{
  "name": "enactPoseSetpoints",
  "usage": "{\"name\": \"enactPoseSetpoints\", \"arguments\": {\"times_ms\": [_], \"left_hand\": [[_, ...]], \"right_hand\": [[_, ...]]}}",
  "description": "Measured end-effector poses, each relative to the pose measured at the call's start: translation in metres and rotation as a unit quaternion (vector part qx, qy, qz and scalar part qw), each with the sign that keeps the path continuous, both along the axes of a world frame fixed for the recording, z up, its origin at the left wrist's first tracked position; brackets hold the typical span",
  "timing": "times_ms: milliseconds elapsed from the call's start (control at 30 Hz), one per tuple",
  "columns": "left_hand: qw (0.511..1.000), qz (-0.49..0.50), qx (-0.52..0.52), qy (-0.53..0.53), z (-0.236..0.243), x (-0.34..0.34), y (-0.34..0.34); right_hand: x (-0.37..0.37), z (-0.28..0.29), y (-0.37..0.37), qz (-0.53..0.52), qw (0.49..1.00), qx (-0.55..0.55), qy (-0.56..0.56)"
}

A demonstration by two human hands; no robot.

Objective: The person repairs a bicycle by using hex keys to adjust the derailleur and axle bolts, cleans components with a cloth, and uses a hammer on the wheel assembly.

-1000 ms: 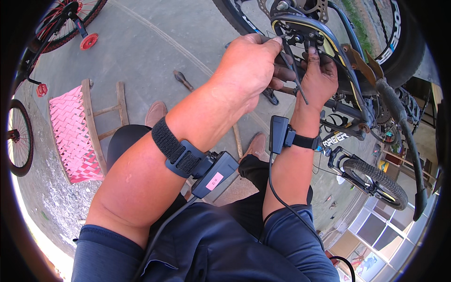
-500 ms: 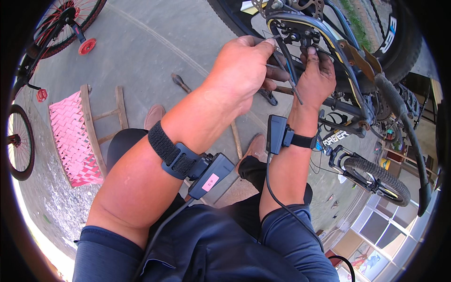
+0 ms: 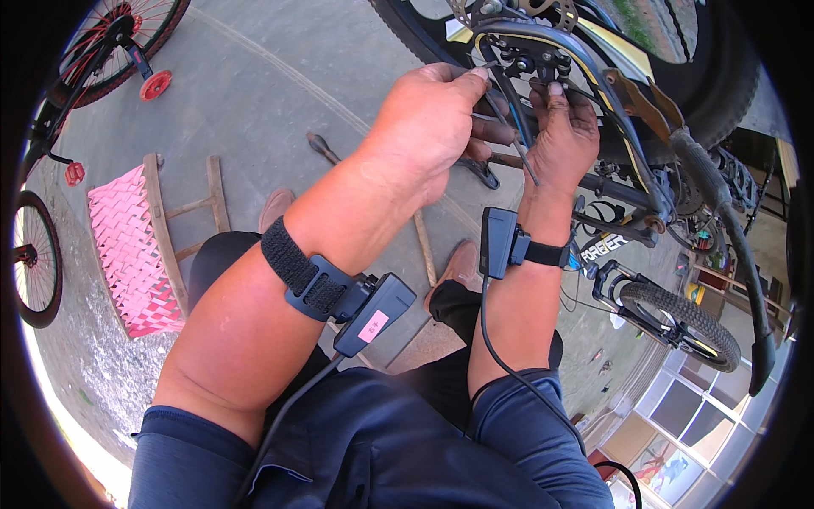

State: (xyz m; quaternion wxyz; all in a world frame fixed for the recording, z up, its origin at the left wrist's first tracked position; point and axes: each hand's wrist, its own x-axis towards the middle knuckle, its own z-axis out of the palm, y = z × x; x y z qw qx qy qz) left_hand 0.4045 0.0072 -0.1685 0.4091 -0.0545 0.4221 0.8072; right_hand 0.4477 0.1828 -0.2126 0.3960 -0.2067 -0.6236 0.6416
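A bicycle frame (image 3: 585, 72) rises at the upper right, with its big-tyred wheel (image 3: 716, 93) and a disc brake rotor (image 3: 555, 17). My left hand (image 3: 432, 114) is closed beside the frame, thumb and forefinger pinching a thin cable end. A slim dark length (image 3: 515, 146) slants down past its fingers. My right hand (image 3: 566, 131) is closed, thumb up, on the lower part of the brake caliper (image 3: 532, 66). Its fingers hide most of what they grip. Both forearms wear a strapped black device (image 3: 376, 314).
A low stool with a pink woven seat (image 3: 140, 254) stands at left, near a bicycle with a red training wheel (image 3: 156, 85). A wooden-handled tool (image 3: 322, 147) lies on the concrete. Another bicycle's front wheel (image 3: 678, 318) is at right. A black-gripped bar (image 3: 729, 220) juts out at far right.
Both hands have shifted slightly left along with the brake area. The big wheel has turned; its tyre is now blurred and its white lettering no longer shows.
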Motion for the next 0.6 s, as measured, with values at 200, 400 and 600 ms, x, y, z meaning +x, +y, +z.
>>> {"name": "enactPoseSetpoints", "arguments": {"times_ms": [200, 400, 600], "left_hand": [[1.0, -0.001, 0.008, 0.001, 0.001, -0.001, 0.002], [1.0, -0.005, -0.004, 0.001, 0.002, 0.001, 0.001], [1.0, -0.013, -0.005, -0.004, 0.0, 0.001, 0.005]], "right_hand": [[-0.007, -0.005, -0.007, -0.016, 1.0, 0.003, 0.018], [-0.011, -0.003, -0.018, -0.085, 0.996, -0.003, 0.004], [-0.012, -0.002, -0.021, -0.1, 0.995, 0.008, 0.014]]}}
